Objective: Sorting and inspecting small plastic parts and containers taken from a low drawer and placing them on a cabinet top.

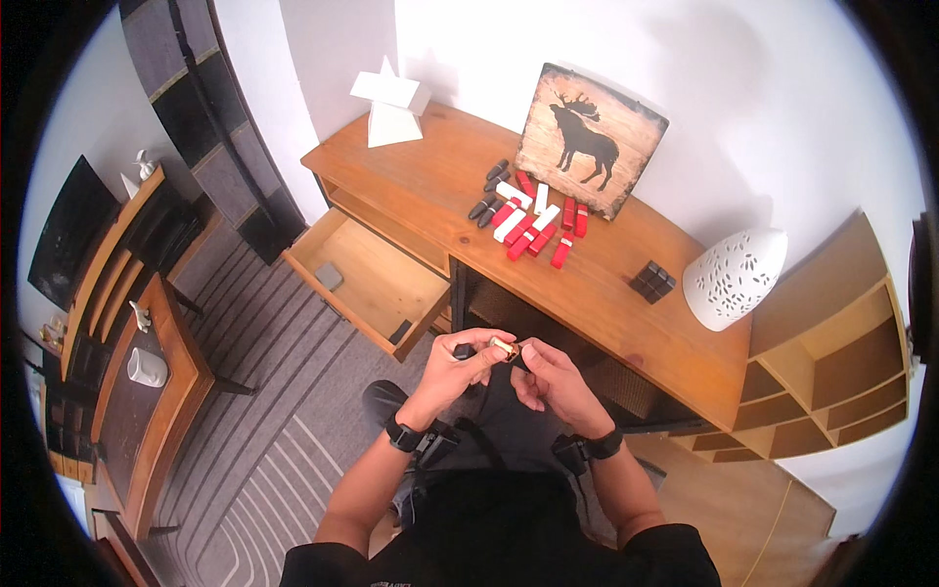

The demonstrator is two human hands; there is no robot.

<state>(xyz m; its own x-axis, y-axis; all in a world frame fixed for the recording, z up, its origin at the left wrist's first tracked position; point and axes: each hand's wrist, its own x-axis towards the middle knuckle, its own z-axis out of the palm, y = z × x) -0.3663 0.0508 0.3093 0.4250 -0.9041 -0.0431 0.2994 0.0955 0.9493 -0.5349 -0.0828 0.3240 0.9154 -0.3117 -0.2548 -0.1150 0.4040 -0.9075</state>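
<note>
Both hands meet above my lap, in front of the wooden cabinet. A small gold and black tube, apparently a lipstick (506, 349), is between them. My left hand (462, 367) pinches its pale gold end, and a black piece, perhaps its cap (463, 351), shows between the fingers of that hand. My right hand (546, 374) grips the dark end with thumb and fingers. On the cabinet top lies a loose group of lipstick-like tubes: red tubes (563, 250), white tubes (541, 199) and dark grey tubes (480, 206). A block of black tubes (652, 282) stands to their right.
Below the cabinet top (411, 165), an open drawer (367, 282) juts out, holding a grey object (328, 276) and a black one (400, 332). Behind stand a moose picture (590, 139), a white geometric ornament (394, 106) and a perforated white lampshade (736, 279). Wooden shelving (814, 367) adjoins at right.
</note>
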